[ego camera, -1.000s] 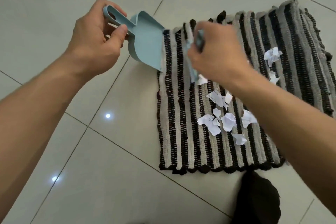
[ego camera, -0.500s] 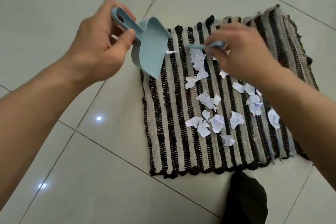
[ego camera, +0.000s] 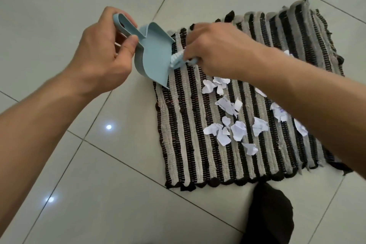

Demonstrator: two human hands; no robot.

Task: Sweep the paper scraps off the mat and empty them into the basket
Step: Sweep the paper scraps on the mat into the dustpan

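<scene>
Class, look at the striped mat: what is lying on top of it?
White paper scraps lie scattered on the mat. The dustpan lip rests at its edge. The right hand and forearm hide part of it, so more scraps may lie beneath.

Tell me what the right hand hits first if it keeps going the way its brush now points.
Most likely the dustpan: the right hand aims the brush leftward, bristles already at the pan's mouth. Actual contact is hard to judge.

faint print on paper scraps (ego camera: 224,105), illegible
</scene>
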